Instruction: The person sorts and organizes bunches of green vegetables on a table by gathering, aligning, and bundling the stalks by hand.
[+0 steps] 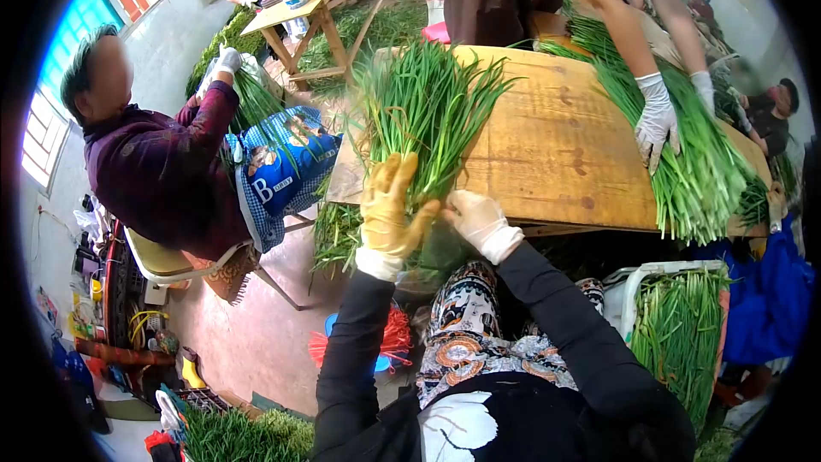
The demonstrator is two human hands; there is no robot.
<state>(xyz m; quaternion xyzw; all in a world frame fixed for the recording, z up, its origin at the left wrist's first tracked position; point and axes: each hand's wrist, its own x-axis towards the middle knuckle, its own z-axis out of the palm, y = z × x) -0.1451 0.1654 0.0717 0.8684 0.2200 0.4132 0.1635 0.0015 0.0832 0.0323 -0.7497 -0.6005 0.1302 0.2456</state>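
Slip risk: stalk bunch (436,111) lies at the table's (556,154) L end, lower ends at your near edge; if your L hand (389,212) came up w/o your R hand (481,221) having a grip, stalks could slide onto your patterned trousers (462,346).
Stray risk: tops fan out unevenly; a one-sided squeeze could leave outer stalks behind.
Bruise risk: leaves look thin & soft, so hard pressure vs. the wood edge could crease them.
Mix risk: other pile (684,150), under a co-worker's white-gloved hand (657,124), shares your tabletop; if either spread, stalks could mix.
L glove: yellowish; fingers long & spread, thumb out twd R hand; palm over lower stalks, not wrapped round them.
R glove: white; fingers curled in, tips just beside the stalk ends; can't tell if they pinch any.
Hand gap: v. near each other, not clasped; contact btwn thumb & fingertips unclear.
Bunch loc: in front of L hand, tops pointing away from you.
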